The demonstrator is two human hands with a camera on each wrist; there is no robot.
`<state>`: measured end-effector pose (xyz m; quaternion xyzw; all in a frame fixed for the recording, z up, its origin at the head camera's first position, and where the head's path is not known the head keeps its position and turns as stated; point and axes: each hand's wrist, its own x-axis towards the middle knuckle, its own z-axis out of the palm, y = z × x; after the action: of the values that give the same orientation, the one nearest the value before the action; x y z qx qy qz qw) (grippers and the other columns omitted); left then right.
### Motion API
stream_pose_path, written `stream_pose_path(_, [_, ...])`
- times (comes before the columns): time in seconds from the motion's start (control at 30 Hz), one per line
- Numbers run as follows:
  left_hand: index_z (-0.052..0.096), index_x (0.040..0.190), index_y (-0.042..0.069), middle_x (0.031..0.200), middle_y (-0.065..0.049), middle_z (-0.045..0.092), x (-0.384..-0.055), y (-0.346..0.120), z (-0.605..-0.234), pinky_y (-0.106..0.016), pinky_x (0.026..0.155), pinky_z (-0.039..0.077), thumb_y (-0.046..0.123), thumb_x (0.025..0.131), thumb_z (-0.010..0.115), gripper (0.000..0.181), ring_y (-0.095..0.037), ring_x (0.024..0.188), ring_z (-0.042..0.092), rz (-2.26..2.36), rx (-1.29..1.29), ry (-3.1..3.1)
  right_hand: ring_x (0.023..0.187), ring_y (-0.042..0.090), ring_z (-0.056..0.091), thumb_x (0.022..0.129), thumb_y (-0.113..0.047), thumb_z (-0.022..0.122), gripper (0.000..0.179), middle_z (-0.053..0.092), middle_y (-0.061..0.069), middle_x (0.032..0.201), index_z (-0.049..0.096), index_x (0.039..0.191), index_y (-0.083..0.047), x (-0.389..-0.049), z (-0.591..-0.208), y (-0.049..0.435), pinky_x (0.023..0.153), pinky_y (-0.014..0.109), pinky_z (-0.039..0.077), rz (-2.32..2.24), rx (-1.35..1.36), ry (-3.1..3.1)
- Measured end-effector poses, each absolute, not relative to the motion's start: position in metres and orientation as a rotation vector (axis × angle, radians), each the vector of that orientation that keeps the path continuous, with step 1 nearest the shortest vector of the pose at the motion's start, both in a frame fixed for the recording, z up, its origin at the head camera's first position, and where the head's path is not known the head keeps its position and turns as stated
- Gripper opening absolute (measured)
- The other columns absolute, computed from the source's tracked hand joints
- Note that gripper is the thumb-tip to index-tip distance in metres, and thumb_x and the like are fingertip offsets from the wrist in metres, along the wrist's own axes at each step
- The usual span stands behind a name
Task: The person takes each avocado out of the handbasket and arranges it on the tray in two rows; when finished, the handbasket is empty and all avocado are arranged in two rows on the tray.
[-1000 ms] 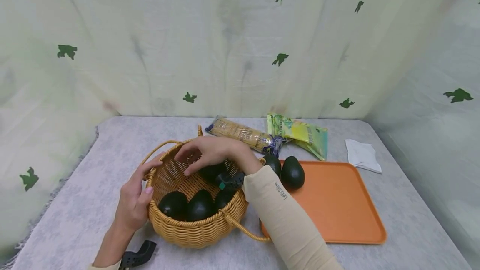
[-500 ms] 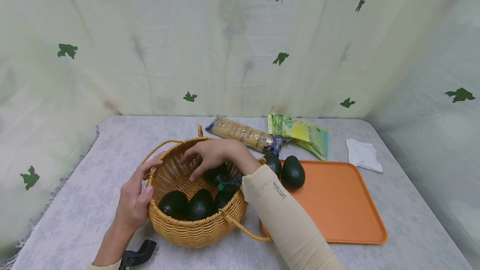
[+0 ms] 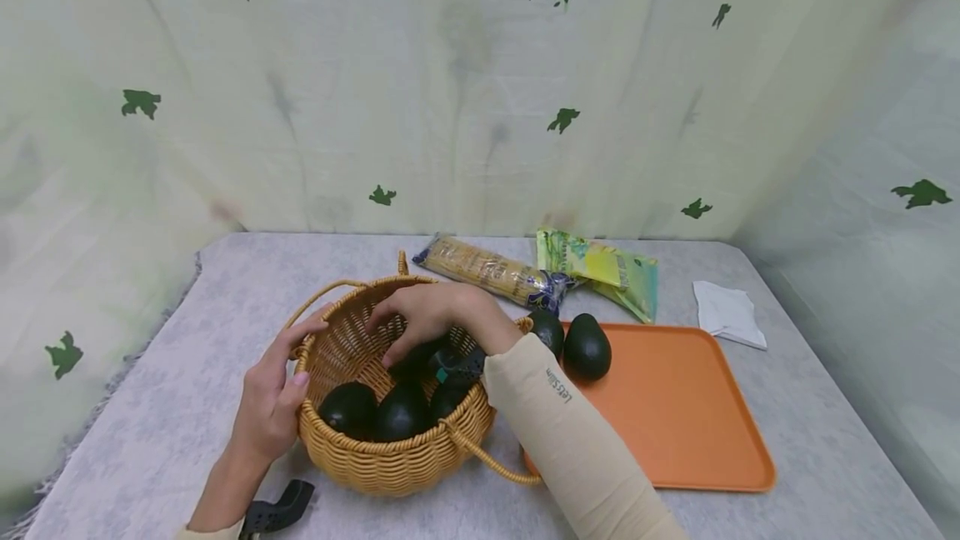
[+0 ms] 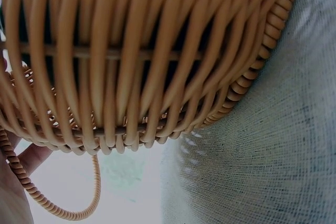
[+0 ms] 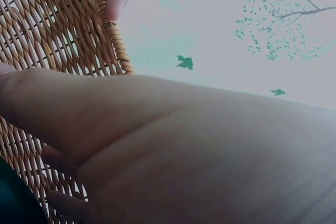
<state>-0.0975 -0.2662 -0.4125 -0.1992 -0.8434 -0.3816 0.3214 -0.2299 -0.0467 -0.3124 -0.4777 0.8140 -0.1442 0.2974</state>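
A round wicker basket [image 3: 390, 465] with loop handles stands on the table in the head view. My left hand [image 3: 266, 407] grips its left rim, the thumb over the edge. Inside, several dark green avocados [image 3: 402, 412] lie along the near side. My right hand [image 3: 431, 315] reaches into the basket from the right, fingers spread and loosely bent, over another avocado [image 3: 411, 363] that it partly hides. Whether the thumb touches that avocado I cannot tell. In the right wrist view, a dark rounded shape [image 5: 16, 198] shows below the fingers, not between them.
Right of the basket lies an orange tray [image 3: 690, 407], with two avocados [image 3: 587, 347] at its back left corner. Behind are a clear pack of noodles or similar sticks [image 3: 487, 269], green-yellow packets [image 3: 600, 269] and a white tissue packet [image 3: 729, 312].
My right hand has lowered a little into the basket and shifted slightly right, toward the avocado beneath it. The left hand and the basket have stayed in place.
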Motion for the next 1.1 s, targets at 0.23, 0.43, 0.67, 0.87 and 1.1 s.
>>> stream_pose_path(0.23, [0.056, 0.143, 0.004, 0.14, -0.014, 0.062, -0.0992, -0.2661, -0.4134, -0.011, 0.09, 0.039, 0.01, 0.089, 0.042, 0.056, -0.012, 0.108, 0.057, -0.998, -0.522, -2.206, 0.141, 0.019, 0.047, 0.096, -0.033, 0.072, 0.059, 0.052, 0.003, 0.153, 0.054, 0.15, -0.016, -0.2308, -0.3127, -0.0476, 0.114, 0.032, 0.038, -0.377, -1.299, 2.149])
stream_pose_path(0.43, [0.055, 0.143, 0.003, 0.14, -0.014, 0.061, -0.0987, -0.2658, -0.4132, -0.011, 0.091, 0.038, 0.01, 0.089, 0.042, 0.056, -0.01, 0.11, 0.056, -1.004, -0.522, -2.208, 0.144, 0.019, 0.045, 0.096, -0.034, 0.071, 0.06, 0.049, 0.003, 0.156, 0.052, 0.151, -0.017, -0.2306, -0.313, -0.0484, 0.115, 0.032, 0.037, -0.356, -1.261, 2.142])
stream_pose_path(0.67, [0.056, 0.143, 0.003, 0.14, -0.014, 0.062, -0.0984, -0.2656, -0.412, -0.011, 0.09, 0.039, 0.01, 0.089, 0.041, 0.056, -0.011, 0.108, 0.057, -1.005, -0.525, -2.208, 0.146, 0.017, 0.041, 0.097, -0.033, 0.07, 0.061, 0.045, 0.003, 0.159, 0.05, 0.153, -0.019, -0.2303, -0.3129, -0.0487, 0.117, 0.032, 0.035, -0.315, -1.223, 2.15])
stream_pose_path(0.87, [0.055, 0.142, 0.002, 0.139, -0.015, 0.062, -0.0988, -0.2656, -0.4118, -0.011, 0.091, 0.038, 0.011, 0.09, 0.041, 0.055, -0.01, 0.11, 0.056, -1.011, -0.532, -2.199, 0.146, 0.018, 0.043, 0.098, -0.027, 0.07, 0.064, 0.044, 0.004, 0.16, 0.045, 0.156, -0.018, -0.2306, -0.3126, -0.0489, 0.116, 0.031, 0.037, -0.322, -1.218, 2.151])
stream_pose_path(1.1, [0.056, 0.142, 0.002, 0.138, -0.014, 0.062, -0.0988, -0.2659, -0.4123, -0.011, 0.091, 0.038, 0.011, 0.09, 0.041, 0.055, -0.01, 0.11, 0.057, -1.025, -0.538, -2.194, 0.147, 0.016, 0.041, 0.098, -0.025, 0.07, 0.067, 0.044, 0.004, 0.16, 0.042, 0.158, -0.017, -0.2311, -0.3163, -0.05, 0.115, 0.028, 0.036, -0.329, -1.25, 2.083])
